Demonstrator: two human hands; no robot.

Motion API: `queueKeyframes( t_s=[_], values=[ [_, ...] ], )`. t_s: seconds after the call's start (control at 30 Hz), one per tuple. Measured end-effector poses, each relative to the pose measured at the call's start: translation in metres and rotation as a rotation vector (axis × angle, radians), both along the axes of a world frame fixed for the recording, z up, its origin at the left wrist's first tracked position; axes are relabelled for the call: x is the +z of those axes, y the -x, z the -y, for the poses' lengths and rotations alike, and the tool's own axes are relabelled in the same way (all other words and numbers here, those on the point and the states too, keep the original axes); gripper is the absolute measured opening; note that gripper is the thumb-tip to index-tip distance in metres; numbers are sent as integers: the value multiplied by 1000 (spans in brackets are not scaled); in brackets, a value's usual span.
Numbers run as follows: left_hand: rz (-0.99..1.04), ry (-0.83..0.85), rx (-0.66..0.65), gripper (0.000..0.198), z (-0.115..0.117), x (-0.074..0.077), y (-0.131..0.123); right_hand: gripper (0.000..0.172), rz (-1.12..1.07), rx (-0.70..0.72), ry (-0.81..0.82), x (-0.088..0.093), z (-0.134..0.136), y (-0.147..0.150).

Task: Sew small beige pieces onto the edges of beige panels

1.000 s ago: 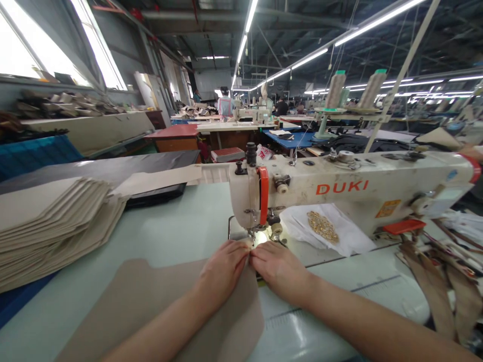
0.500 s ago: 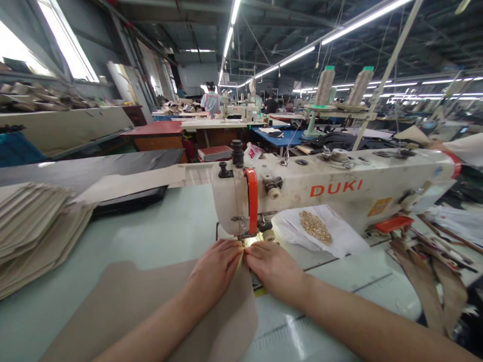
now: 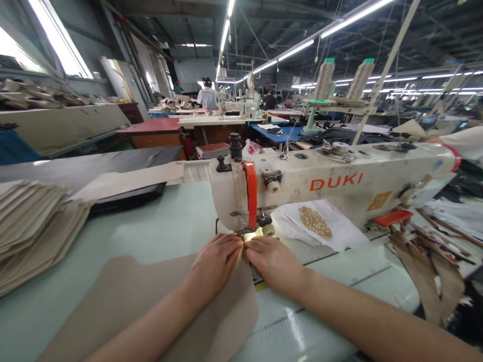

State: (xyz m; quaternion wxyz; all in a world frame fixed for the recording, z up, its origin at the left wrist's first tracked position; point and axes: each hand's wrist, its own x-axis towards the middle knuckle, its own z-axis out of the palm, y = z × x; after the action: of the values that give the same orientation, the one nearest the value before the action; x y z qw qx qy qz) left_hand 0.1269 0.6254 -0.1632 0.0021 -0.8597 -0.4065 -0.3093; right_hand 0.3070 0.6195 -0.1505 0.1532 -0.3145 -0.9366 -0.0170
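A beige fabric panel (image 3: 124, 301) lies flat on the pale green table (image 3: 166, 226), its far edge under the needle of a white DUKI sewing machine (image 3: 332, 183). My left hand (image 3: 213, 264) rests on the panel with fingers curled, pressing its edge just left of the needle. My right hand (image 3: 273, 262) presses the same edge from the right, fingers bent, fingertips almost touching the left hand's. The presser foot (image 3: 247, 232) stands right above both sets of fingertips, and the fabric edge beneath them is hidden.
A stack of beige cut panels (image 3: 33, 226) sits at the left. White paper with gold metal pieces (image 3: 315, 222) lies behind the machine arm. Tan straps (image 3: 433, 271) hang at the right. Two thread cones (image 3: 341, 80) stand behind. Other workers sit far back.
The view has shifted slightly, so the machine and panel stack sit further left in frame. Both hands stay pressed on the fabric edge at the needle, nudged a little closer to the foot.
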Motion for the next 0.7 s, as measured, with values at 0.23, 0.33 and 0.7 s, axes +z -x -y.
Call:
queueKeyframes(
  t_s=[0.23,0.33,0.7],
  values=[
    [-25,10,12,26,6,4,0,7,-13,8,-14,-2,0,1],
    [-43,12,30,26,11,6,0,8,-31,-2,-24,-4,4,-1],
    [-247,31,101,30,15,-1,3,11,8,108,-36,-4,8,-6]
  ],
)
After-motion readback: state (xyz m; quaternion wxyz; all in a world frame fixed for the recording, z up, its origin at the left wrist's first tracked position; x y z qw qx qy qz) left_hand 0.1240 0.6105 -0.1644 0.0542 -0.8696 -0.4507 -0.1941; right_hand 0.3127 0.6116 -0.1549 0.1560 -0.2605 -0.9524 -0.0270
